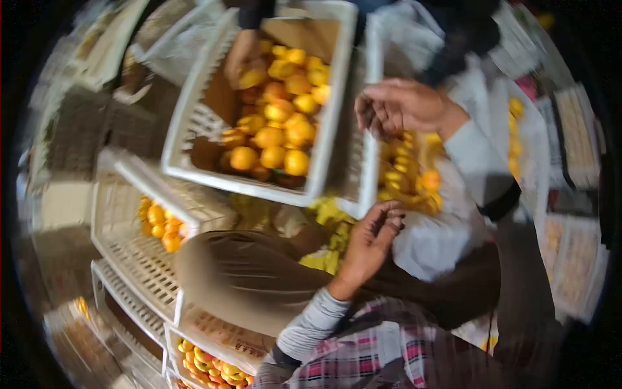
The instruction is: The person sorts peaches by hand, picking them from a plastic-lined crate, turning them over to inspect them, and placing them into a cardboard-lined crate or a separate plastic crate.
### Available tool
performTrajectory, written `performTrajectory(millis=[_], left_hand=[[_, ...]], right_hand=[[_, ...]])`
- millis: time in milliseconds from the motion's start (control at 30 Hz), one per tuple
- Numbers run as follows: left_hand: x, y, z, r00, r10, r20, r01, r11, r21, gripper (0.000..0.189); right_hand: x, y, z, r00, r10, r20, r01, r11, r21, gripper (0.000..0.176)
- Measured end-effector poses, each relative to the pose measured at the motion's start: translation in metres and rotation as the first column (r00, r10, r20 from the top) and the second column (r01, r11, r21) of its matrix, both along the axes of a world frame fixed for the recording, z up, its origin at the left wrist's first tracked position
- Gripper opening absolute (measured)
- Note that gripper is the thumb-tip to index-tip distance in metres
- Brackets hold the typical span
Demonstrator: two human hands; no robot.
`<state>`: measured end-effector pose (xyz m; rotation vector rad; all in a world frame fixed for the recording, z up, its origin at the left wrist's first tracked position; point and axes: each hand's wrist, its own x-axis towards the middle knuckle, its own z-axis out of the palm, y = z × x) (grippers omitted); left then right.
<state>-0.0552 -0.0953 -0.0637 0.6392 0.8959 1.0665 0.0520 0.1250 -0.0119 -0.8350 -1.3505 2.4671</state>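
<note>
My right hand (405, 107) hangs palm-inward over the rim of a white crate (369, 162) lined with clear plastic. Its fingers are loosely bent and apart, with nothing in them. Below them, yellow-orange fruits (405, 175), blurred by motion, lie in that crate. Closer to my body, my left hand (372, 243) is raised over my lap at the crate's near corner, thumb and fingers slightly parted and holding nothing visible. Another white crate (253, 188), lined with cardboard, stands to the left, filled with round yellow-orange fruits (278, 123).
Another person's hand (243, 58) reaches into the cardboard-lined crate onto a fruit. White slatted crates (139, 272) stand at my left, some holding fruit. Yellow material (330, 233) lies between the crates and my knee (214, 272). More packed crates (573, 259) are at right.
</note>
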Motion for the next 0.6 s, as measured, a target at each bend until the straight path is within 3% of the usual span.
performTrajectory(millis=[33, 100, 133, 167, 233, 267, 300, 333, 367, 400, 433, 500, 533, 600], left_hand=[[0.006, -0.003, 0.002, 0.989, -0.141, -0.032, 0.143, 0.989, 0.047, 0.025], [0.009, -0.007, 0.004, 0.832, -0.488, -0.263, 0.543, 0.812, 0.214, 0.023], [0.011, -0.008, 0.010, 0.707, -0.612, -0.354, 0.697, 0.686, 0.208, 0.024], [0.016, -0.010, 0.009, 0.690, -0.635, -0.347, 0.717, 0.665, 0.208, 0.024], [0.022, -0.014, 0.006, 0.502, -0.793, -0.346, 0.865, 0.466, 0.188, 0.024], [0.023, -0.012, 0.008, 0.452, -0.825, -0.339, 0.892, 0.431, 0.138, 0.024], [0.024, -0.009, 0.012, 0.440, -0.835, -0.329, 0.898, 0.419, 0.138, 0.024], [0.025, -0.006, 0.016, 0.492, -0.846, -0.208, 0.871, 0.476, 0.122, 0.024], [0.025, -0.003, 0.016, 0.543, -0.835, -0.088, 0.839, 0.535, 0.094, 0.025], [0.024, -0.003, 0.014, 0.563, -0.827, 0.009, 0.821, 0.560, 0.108, 0.024], [0.024, 0.000, 0.015, 0.567, -0.823, 0.011, 0.819, 0.565, 0.098, 0.024], [0.023, 0.003, 0.019, 0.584, -0.751, 0.308, 0.775, 0.628, 0.063, 0.022], [0.023, 0.005, 0.019, 0.589, -0.746, 0.311, 0.772, 0.633, 0.055, 0.022], [0.024, 0.009, 0.020, 0.599, -0.717, 0.357, 0.747, 0.661, 0.073, 0.022]], right_hand=[[0.029, 0.000, 0.000, 0.997, -0.009, 0.082, 0.003, 0.998, 0.070, 0.032], [0.072, -0.009, -0.018, 0.901, -0.148, 0.407, 0.045, 0.967, 0.251, 0.032], [0.090, -0.012, -0.037, 0.831, -0.123, 0.542, -0.052, 0.954, 0.297, 0.032], [0.105, -0.015, -0.062, 0.743, -0.099, 0.662, -0.160, 0.934, 0.319, 0.032], [0.112, -0.028, -0.094, 0.598, 0.062, 0.799, -0.485, 0.821, 0.300, 0.040], [0.110, -0.039, -0.102, 0.541, 0.000, 0.841, -0.650, 0.635, 0.418, 0.046], [0.105, -0.046, -0.111, 0.542, -0.038, 0.839, -0.682, 0.564, 0.466, 0.049], [0.099, -0.047, -0.133, 0.518, -0.047, 0.854, -0.704, 0.545, 0.456, 0.051], [0.089, -0.046, -0.155, 0.395, 0.012, 0.919, -0.753, 0.577, 0.316, 0.054], [0.081, -0.054, -0.182, 0.391, -0.043, 0.919, -0.746, 0.570, 0.344, 0.050], [0.075, -0.060, -0.210, 0.382, -0.125, 0.916, -0.782, 0.484, 0.392, 0.037], [0.069, -0.071, -0.271, 0.501, -0.209, 0.840, -0.792, 0.281, 0.542, 0.040], [0.069, -0.074, -0.303, 0.506, -0.199, 0.839, -0.791, 0.281, 0.543, 0.040], [0.068, -0.072, -0.332, 0.679, -0.099, 0.727, -0.726, 0.054, 0.685, 0.046]])
